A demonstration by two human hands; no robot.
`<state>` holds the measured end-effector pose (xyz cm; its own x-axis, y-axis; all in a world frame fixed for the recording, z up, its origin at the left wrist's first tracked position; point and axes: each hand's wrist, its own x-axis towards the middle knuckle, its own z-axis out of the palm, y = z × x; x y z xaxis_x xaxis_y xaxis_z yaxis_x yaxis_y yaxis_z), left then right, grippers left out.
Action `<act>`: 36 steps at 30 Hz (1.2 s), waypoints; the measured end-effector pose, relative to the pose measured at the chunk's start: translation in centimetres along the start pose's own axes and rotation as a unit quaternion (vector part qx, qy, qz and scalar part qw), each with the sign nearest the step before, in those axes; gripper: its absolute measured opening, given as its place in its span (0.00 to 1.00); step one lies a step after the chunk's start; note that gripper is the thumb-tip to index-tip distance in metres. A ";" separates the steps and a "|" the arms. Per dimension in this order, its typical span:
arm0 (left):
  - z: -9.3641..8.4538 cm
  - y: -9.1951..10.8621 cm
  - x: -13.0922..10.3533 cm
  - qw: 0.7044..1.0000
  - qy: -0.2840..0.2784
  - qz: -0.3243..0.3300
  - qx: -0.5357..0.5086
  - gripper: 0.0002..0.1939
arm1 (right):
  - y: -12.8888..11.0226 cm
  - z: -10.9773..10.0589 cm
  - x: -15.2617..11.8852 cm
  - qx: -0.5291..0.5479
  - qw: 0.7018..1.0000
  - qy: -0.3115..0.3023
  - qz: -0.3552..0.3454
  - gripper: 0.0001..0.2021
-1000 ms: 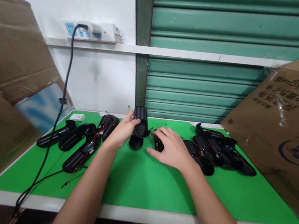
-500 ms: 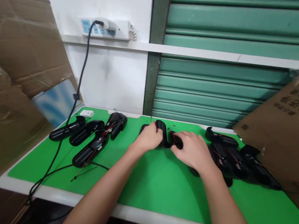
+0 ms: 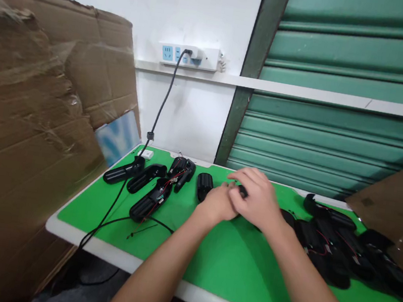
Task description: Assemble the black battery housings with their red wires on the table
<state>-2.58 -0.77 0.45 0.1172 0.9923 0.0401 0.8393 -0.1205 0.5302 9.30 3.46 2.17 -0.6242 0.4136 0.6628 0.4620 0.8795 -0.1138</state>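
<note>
Over the middle of the table my left hand [image 3: 219,203] and my right hand [image 3: 257,196] meet, the right partly covering the left. A small bit of a black plastic housing [image 3: 243,191] shows between them; the rest is hidden. The fingers of my left hand are closed on it, and my right hand curls over it from above. Just left of my hands stands another black ribbed housing piece [image 3: 204,186]. Close to my right wrist lies a further black piece [image 3: 287,216], partly covered by the arm.
On the left of the green mat [image 3: 84,209] lie several black housings [image 3: 151,200] with thin red wires. More are heaped at right [image 3: 338,245]. A black cable [image 3: 163,100] hangs from the power strip [image 3: 190,56] across the table. Cardboard [image 3: 40,123] borders the left side.
The view has swung left. My hands have come together from apart, the right now over the left, and the ribbed housing piece stands left of them.
</note>
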 end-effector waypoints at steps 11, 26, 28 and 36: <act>-1.2 0.1 -0.7 0.983 -0.006 -0.026 0.182 0.29 | -3.3 7.5 10.5 -0.024 0.942 -0.331 -0.042 0.18; 0.0 1.7 -1.3 0.988 0.013 -0.108 0.111 0.32 | -1.5 5.6 9.0 0.114 0.968 -0.216 -0.048 0.18; -0.1 1.7 -1.1 0.987 0.016 -0.128 0.092 0.33 | -0.7 5.1 8.0 0.133 0.976 -0.167 -0.037 0.20; 0.0 1.0 -0.7 0.988 0.060 -0.136 0.052 0.28 | 3.6 0.0 0.7 0.189 0.974 0.093 0.078 0.12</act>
<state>-1.82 -1.57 0.91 -0.1783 0.9839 0.0110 0.8820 0.1549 0.4450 10.55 6.92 2.26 -0.4245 0.5305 0.7337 0.2550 0.8476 -0.4654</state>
